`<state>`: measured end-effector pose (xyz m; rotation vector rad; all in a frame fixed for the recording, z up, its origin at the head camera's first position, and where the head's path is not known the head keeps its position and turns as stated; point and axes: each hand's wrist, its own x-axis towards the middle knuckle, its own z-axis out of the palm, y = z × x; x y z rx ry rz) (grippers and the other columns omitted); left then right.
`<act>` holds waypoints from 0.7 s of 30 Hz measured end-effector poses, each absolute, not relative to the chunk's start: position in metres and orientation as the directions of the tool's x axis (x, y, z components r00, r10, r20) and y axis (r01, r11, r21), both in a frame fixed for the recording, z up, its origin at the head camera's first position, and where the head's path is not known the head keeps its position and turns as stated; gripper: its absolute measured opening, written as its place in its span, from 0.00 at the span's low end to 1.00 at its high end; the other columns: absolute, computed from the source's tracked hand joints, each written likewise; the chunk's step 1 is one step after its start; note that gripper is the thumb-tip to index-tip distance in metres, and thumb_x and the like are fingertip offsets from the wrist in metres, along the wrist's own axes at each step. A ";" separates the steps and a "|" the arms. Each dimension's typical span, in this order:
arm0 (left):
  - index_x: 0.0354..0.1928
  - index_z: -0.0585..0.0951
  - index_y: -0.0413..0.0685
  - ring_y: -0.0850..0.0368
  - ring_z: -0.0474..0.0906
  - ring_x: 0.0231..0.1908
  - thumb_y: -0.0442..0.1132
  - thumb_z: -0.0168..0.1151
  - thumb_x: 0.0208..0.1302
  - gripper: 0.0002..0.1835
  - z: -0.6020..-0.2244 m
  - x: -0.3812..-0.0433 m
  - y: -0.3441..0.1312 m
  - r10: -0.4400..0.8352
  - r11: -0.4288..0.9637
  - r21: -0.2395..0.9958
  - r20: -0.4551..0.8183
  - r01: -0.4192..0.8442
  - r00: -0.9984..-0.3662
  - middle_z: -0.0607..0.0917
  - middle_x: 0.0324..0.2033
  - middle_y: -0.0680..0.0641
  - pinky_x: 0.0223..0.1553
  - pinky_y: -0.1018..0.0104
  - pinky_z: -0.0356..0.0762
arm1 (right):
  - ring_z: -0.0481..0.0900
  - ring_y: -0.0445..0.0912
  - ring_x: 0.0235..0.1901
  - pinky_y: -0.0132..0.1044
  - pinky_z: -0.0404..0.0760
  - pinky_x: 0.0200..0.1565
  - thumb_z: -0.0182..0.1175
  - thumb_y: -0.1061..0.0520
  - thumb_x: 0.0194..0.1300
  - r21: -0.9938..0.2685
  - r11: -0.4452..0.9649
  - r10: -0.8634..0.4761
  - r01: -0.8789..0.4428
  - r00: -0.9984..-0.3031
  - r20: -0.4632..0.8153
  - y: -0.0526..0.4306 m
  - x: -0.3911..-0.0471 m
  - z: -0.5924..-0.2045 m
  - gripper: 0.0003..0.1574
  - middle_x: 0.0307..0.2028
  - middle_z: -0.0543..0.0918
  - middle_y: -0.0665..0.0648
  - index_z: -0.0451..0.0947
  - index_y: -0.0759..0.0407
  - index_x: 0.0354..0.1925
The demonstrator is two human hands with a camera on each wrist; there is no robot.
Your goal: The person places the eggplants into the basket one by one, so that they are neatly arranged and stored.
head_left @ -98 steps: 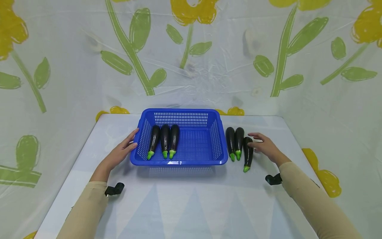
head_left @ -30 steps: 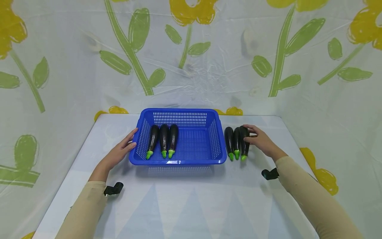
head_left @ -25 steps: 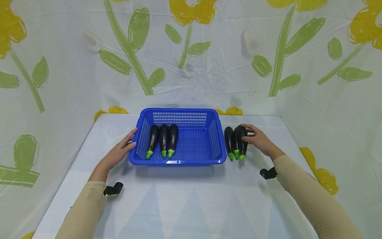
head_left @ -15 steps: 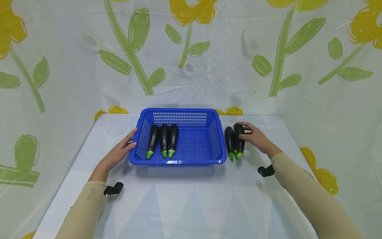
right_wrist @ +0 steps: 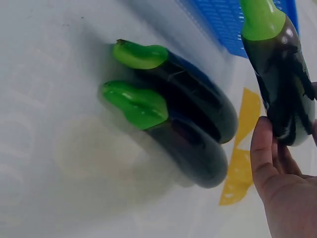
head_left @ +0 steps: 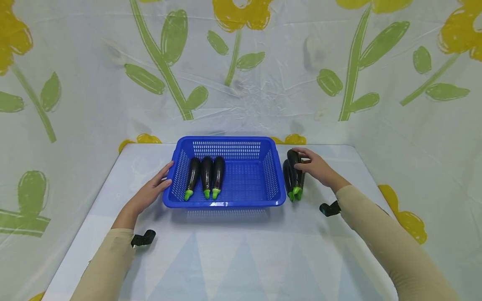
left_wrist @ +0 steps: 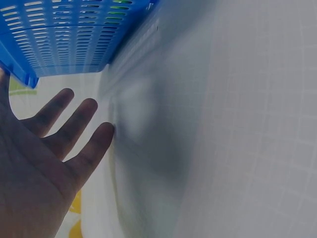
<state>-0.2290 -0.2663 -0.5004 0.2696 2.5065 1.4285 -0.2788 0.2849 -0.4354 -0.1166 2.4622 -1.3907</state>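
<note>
A blue plastic basket (head_left: 226, 205) holds three dark eggplants (head_left: 207, 173) side by side at its left end, green stems toward me. My left hand (head_left: 148, 194) rests against the basket's left rim, its fingers spread and fairly straight in the left wrist view. To the right of the basket, my right hand (head_left: 319, 168) grips an eggplant (right_wrist: 280, 74) between thumb and fingers. In the right wrist view it is raised above two other eggplants (right_wrist: 190, 148) lying on the table, which it partly covers in the head view.
The white table (head_left: 241, 259) has pale blue triangles printed toward its front. Flower-printed sheeting (head_left: 278, 96) rises behind and at both sides. A black wrist camera (head_left: 143, 238) juts out beside the left sleeve, another camera (head_left: 329, 208) beside the right one.
My right hand has taken hold of the nearest, rightmost eggplant, lifted it and carried it left and away from me, over the other two. My left hand stays at the basket rim.
</note>
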 end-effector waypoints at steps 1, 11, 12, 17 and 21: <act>0.81 0.42 0.75 0.24 0.47 0.74 0.55 0.47 0.80 0.37 -0.500 -0.229 -0.266 0.277 0.506 0.862 -0.120 0.038 -0.953 0.45 0.80 0.35 0.65 0.19 0.48 | 0.64 0.66 0.69 0.63 0.67 0.68 0.59 0.55 0.73 -0.849 0.524 -0.227 0.073 -0.949 -0.221 0.284 -0.279 -0.434 0.41 0.77 0.53 0.69 0.57 0.49 0.79; 0.82 0.42 0.73 0.24 0.47 0.74 0.54 0.46 0.80 0.36 -0.504 -0.231 -0.268 0.274 0.511 0.859 -0.119 0.040 -0.954 0.45 0.80 0.34 0.65 0.19 0.48 | 0.64 0.67 0.69 0.64 0.67 0.68 0.58 0.55 0.74 -0.857 0.514 -0.258 0.034 -0.947 -0.193 0.272 -0.285 -0.418 0.42 0.78 0.51 0.69 0.55 0.50 0.80; 0.82 0.42 0.73 0.24 0.47 0.74 0.54 0.46 0.80 0.36 -0.504 -0.231 -0.269 0.274 0.511 0.858 -0.119 0.040 -0.954 0.45 0.80 0.34 0.65 0.19 0.48 | 0.63 0.67 0.70 0.64 0.66 0.68 0.58 0.55 0.74 -0.856 0.515 -0.262 0.034 -0.945 -0.194 0.270 -0.285 -0.416 0.42 0.78 0.51 0.69 0.55 0.49 0.80; 0.81 0.42 0.74 0.24 0.47 0.74 0.54 0.46 0.80 0.37 -0.502 -0.230 -0.268 0.274 0.511 0.859 -0.122 0.037 -0.954 0.45 0.80 0.35 0.65 0.20 0.48 | 0.62 0.66 0.71 0.65 0.65 0.68 0.58 0.54 0.74 -0.857 0.515 -0.276 0.025 -0.942 -0.193 0.263 -0.287 -0.410 0.42 0.78 0.53 0.68 0.54 0.47 0.80; 0.81 0.42 0.74 0.24 0.47 0.74 0.54 0.46 0.80 0.37 -0.500 -0.229 -0.267 0.275 0.509 0.860 -0.121 0.038 -0.954 0.45 0.80 0.35 0.65 0.19 0.48 | 0.62 0.66 0.71 0.66 0.65 0.68 0.58 0.54 0.74 -0.868 0.496 -0.284 0.002 -0.944 -0.165 0.257 -0.287 -0.406 0.42 0.77 0.55 0.67 0.55 0.47 0.80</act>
